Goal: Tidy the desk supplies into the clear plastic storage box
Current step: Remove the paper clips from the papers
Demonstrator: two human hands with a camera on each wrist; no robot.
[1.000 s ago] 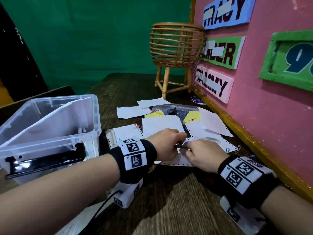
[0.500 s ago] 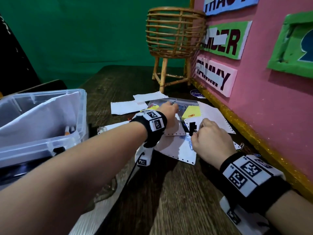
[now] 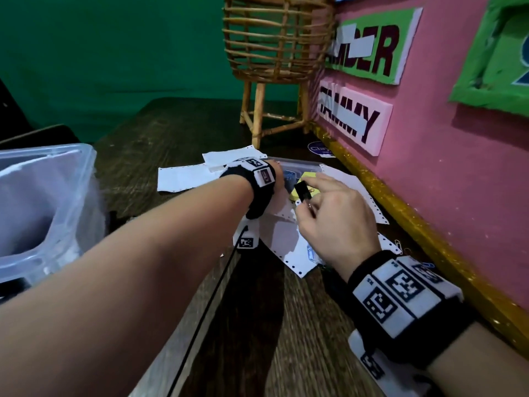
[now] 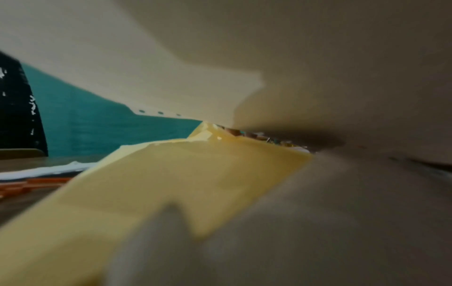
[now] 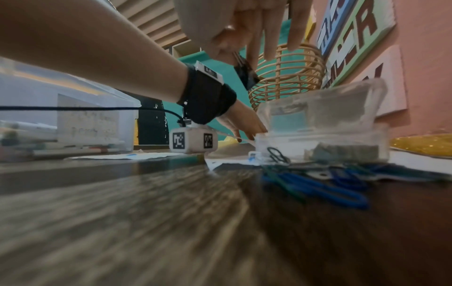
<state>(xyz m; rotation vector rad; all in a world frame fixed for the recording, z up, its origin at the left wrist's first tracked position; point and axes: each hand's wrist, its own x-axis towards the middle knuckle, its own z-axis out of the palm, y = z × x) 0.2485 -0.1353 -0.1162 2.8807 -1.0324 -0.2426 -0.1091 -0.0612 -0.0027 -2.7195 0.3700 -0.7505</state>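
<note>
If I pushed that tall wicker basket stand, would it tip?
Probably. The wicker basket stand carries a wide basket on thin, narrow-set legs, so it looks top-heavy. Its open weave suggests it is light, so a low push might slide it across the wooden desk instead.

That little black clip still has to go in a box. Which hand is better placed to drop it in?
The right hand. Its fingers already pinch the black binder clip, lifted above the papers beside the small clear container. The left hand is busy, reaching low among the papers at that container's edge.
</note>
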